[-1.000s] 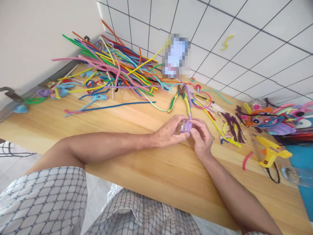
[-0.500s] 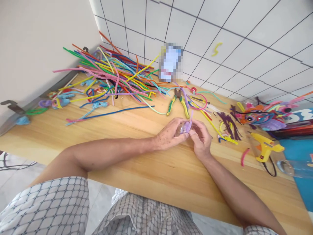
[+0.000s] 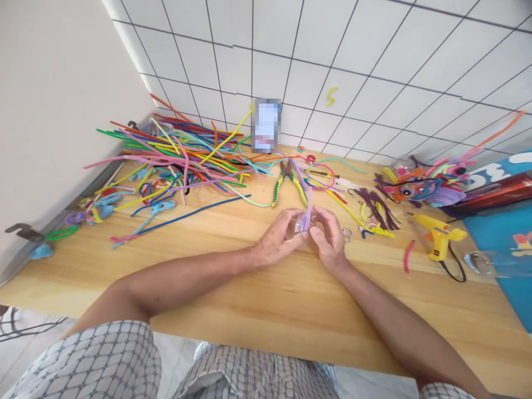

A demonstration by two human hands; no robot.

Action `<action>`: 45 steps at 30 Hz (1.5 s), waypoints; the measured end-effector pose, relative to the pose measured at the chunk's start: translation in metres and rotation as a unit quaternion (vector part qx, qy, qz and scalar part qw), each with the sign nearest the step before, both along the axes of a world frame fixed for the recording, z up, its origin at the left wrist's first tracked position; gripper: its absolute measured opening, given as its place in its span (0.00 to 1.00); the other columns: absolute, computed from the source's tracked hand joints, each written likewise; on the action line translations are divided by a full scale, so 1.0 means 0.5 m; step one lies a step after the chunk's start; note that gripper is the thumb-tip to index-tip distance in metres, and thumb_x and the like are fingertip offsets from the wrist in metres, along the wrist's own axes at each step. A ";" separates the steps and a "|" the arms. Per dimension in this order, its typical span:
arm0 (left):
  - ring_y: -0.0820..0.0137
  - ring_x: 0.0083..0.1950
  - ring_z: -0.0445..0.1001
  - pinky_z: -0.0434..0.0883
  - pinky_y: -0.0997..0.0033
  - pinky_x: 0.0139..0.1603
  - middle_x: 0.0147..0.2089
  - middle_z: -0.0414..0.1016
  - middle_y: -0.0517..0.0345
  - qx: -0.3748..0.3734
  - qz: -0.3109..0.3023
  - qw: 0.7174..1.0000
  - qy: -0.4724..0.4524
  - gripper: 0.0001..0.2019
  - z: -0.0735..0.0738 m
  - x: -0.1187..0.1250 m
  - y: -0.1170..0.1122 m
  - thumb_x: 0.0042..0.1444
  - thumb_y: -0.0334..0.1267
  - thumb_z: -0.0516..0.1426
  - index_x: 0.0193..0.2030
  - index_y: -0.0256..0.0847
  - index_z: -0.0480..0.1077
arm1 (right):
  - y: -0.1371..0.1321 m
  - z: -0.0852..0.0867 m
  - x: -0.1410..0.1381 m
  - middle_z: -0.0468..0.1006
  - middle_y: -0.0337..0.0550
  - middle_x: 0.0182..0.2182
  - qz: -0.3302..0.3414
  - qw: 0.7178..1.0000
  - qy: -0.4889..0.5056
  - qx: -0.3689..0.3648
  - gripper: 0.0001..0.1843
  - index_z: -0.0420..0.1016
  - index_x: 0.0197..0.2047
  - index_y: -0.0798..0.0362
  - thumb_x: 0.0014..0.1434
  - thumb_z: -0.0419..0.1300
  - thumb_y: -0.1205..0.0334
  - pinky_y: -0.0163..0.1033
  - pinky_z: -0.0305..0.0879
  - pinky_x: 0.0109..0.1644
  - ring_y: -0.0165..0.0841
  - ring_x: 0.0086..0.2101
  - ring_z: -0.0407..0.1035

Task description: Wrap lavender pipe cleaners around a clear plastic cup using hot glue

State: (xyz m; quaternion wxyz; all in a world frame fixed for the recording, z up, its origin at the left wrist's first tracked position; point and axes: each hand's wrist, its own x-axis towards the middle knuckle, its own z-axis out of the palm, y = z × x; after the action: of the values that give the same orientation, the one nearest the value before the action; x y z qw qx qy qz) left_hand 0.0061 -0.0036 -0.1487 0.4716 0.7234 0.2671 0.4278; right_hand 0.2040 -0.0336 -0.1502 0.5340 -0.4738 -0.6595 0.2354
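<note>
My left hand (image 3: 277, 239) is closed around a small clear object (image 3: 298, 225), perhaps plastic, partly hidden by the fingers. A purple pipe cleaner (image 3: 309, 202) is wound against it, one end standing up between my hands. From the other side, the thumb and fingers of my right hand (image 3: 330, 244) pinch the purple pipe cleaner. Just beyond my hands lie pliers (image 3: 286, 180) with green and yellow handles, spread apart. Small scissors (image 3: 346, 234) show their finger loops beside my right hand.
A heap of coloured pipe cleaners (image 3: 187, 149) covers the back left of the wooden table (image 3: 233, 299). A phone (image 3: 266, 126) leans on the tiled wall. On the right are a yellow glue gun (image 3: 438, 235), dark purple pieces (image 3: 378, 205) and a colourful pipe-cleaner figure (image 3: 419, 188).
The camera view has turned and shifted, so everything sits differently in the picture. Scissors now show beside my right hand. My grip on the clear object and purple pipe cleaner looks much the same.
</note>
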 end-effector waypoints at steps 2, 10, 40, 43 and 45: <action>0.53 0.72 0.74 0.72 0.43 0.74 0.69 0.74 0.38 0.004 -0.001 1.000 0.001 0.26 0.001 0.000 0.000 0.73 0.51 0.61 0.70 0.41 0.65 | 0.001 0.003 0.002 0.81 0.50 0.59 0.007 1.000 -0.006 -0.002 0.23 0.78 0.65 0.43 0.73 0.62 0.44 0.58 0.76 0.64 0.46 0.59 0.76; 0.53 0.72 0.74 0.73 0.45 0.74 0.70 0.74 0.39 0.040 0.002 0.999 0.006 0.25 -0.001 -0.004 0.000 0.73 0.48 0.61 0.71 0.43 0.66 | 0.000 0.016 0.006 0.80 0.49 0.59 0.061 0.998 -0.012 0.006 0.17 0.82 0.59 0.41 0.72 0.63 0.47 0.63 0.71 0.70 0.48 0.62 0.75; 0.51 0.75 0.72 0.73 0.43 0.76 0.72 0.71 0.37 0.029 0.032 0.999 0.009 0.31 -0.021 0.005 0.004 0.66 0.46 0.66 0.71 0.41 0.65 | -0.003 0.066 0.024 0.86 0.46 0.50 -0.003 1.000 0.012 -0.014 0.20 0.82 0.37 0.46 0.72 0.61 0.41 0.56 0.75 0.63 0.46 0.55 0.79; 0.52 0.75 0.72 0.72 0.43 0.77 0.72 0.71 0.38 0.021 0.039 0.999 0.020 0.30 -0.026 0.005 0.001 0.66 0.44 0.65 0.72 0.43 0.64 | -0.026 0.089 0.061 0.87 0.45 0.46 -0.052 0.997 -0.047 -0.028 0.18 0.82 0.37 0.46 0.72 0.62 0.44 0.51 0.77 0.57 0.43 0.49 0.81; 0.54 0.76 0.72 0.72 0.44 0.78 0.73 0.69 0.39 0.018 0.040 0.999 0.027 0.30 -0.030 0.004 0.001 0.68 0.44 0.64 0.73 0.43 0.63 | -0.043 0.099 0.108 0.87 0.44 0.44 -0.100 0.991 -0.078 -0.029 0.16 0.83 0.37 0.46 0.69 0.65 0.44 0.50 0.77 0.55 0.43 0.46 0.82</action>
State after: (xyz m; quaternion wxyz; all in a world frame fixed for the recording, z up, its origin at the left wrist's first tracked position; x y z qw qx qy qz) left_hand 0.0082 -0.0029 -0.1635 0.4336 0.7321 0.3005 0.4309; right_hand 0.2579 -0.0552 -0.1007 0.4875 -0.5697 -0.6415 0.1620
